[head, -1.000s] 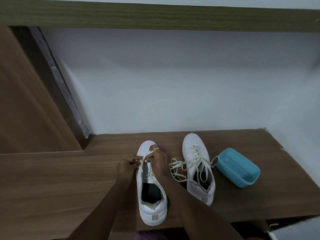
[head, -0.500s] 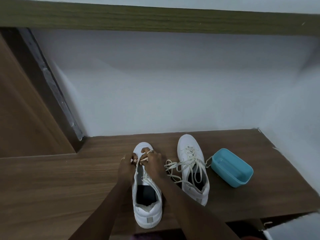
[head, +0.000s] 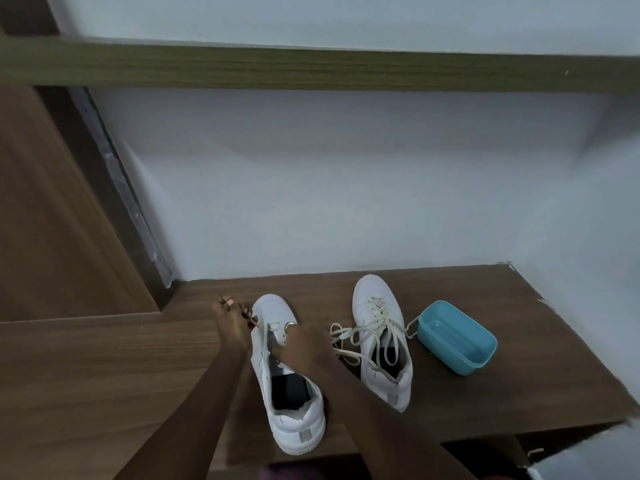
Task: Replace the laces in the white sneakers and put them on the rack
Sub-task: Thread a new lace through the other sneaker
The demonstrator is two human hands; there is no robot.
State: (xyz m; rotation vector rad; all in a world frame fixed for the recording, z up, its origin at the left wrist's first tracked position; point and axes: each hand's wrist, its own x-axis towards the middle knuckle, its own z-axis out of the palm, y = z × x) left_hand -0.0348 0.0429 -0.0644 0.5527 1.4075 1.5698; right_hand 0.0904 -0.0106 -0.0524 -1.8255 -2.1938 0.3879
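While the nearer white leather-look low-top sneaker [head: 301, 422] lies toe-away on the brown wood-grain table [head: 104, 358], a cream flat lace [head: 268, 328] crosses its lowest eyelets between the two hands. The left hand [head: 230, 327], just left of the toe, has its fingers [head: 250, 315] pinching one end of that lace and holding it out to the side. The right hand [head: 304, 344] rests over the tongue with its fingers [head: 288, 336] curled down at the eyelets; whether they pinch the other end cannot be told. Only the bottom of this shoe appears threaded, and the upper eyelets look bare. Near its right side, apart from it, the second white sneaker [head: 372, 301] carries a second cream lace [head: 377, 329] through its visible eyelets, loose and untied, with ends trailing on the table. Beside that shoe sits a teal rounded plastic tub [head: 460, 344], one lace loop reaching its wall. By this evidence, lacing is roughly half done: the nearer shoe needs finishing, both need tying, and placing on the rack is not yet begun.
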